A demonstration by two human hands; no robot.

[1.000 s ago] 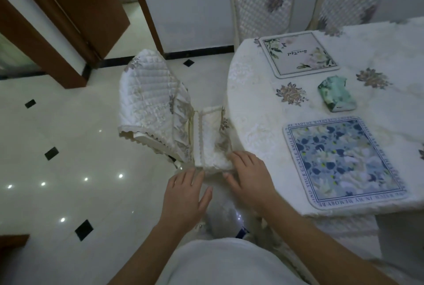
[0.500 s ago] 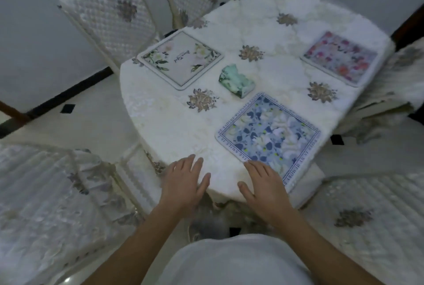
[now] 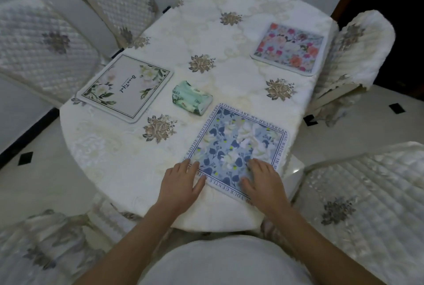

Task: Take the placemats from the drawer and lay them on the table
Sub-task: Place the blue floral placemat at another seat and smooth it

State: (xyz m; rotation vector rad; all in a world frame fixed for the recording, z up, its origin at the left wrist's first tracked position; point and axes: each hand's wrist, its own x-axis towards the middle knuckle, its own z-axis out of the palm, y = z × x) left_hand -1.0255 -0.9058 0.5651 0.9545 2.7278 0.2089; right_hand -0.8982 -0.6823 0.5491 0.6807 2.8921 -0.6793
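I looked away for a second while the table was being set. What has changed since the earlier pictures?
Both hands came up from the table's near edge onto the blue floral placemat: the left hand rests at its near-left corner, the right hand flat on its near edge. Neither grips anything. The white floral placemat, pink floral placemat and green tissue pack stayed put.

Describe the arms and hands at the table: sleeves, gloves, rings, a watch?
Both forearms are bare up to the bottom edge of the picture; no sleeve shows. The left hand and right hand are ungloved, with no ring, watch or bracelet visible. The only clothing in view is a plain light grey-white garment over the body, without visible markings.
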